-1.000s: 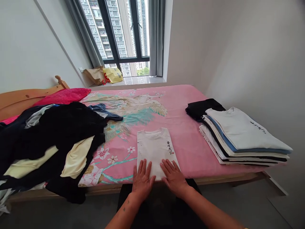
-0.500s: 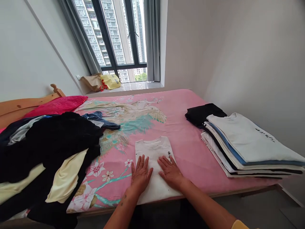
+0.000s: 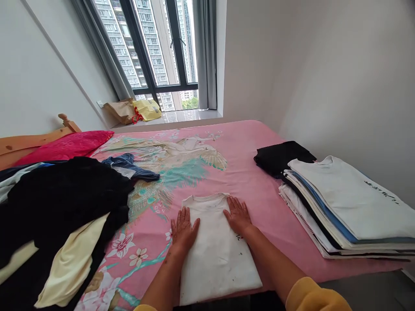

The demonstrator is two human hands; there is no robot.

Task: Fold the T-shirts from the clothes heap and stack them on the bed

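Note:
A folded white T-shirt (image 3: 214,255) lies flat at the front edge of the bed, collar toward the window, with small dark marks near its lower part. My left hand (image 3: 184,229) rests palm down on its upper left edge, fingers spread. On the upper right edge lies my right hand (image 3: 238,215), also flat and spread, near the collar. My right forearm partly covers the dark lettering on the shirt. Neither hand grips the fabric.
To the right sits a stack of folded shirts (image 3: 343,203), with folded black clothing (image 3: 282,157) behind it. Loose black clothes (image 3: 65,194), a cream garment (image 3: 73,263) and denim (image 3: 132,168) are heaped at left. A red pillow (image 3: 68,147) lies by the wooden headboard (image 3: 35,142).
Both hands have slid outward and up the shirt, from its middle to its side edges near the collar. The view has moved closer.

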